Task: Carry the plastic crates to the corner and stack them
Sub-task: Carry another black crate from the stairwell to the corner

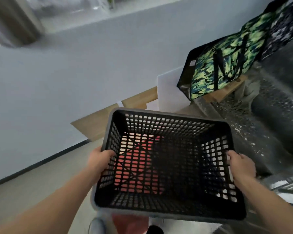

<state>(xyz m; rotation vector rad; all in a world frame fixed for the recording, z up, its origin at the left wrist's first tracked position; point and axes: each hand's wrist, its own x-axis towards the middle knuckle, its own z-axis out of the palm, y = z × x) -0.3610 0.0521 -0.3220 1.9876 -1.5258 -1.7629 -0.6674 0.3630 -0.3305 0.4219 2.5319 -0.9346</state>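
Black perforated plastic crate (169, 159) held level, left hand (100, 160) and right hand (240, 164) curled over its side rims, green camouflage tote bag (227, 65) beyond

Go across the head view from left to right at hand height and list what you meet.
Left hand gripping the rim → black perforated plastic crate → right hand gripping the opposite rim.
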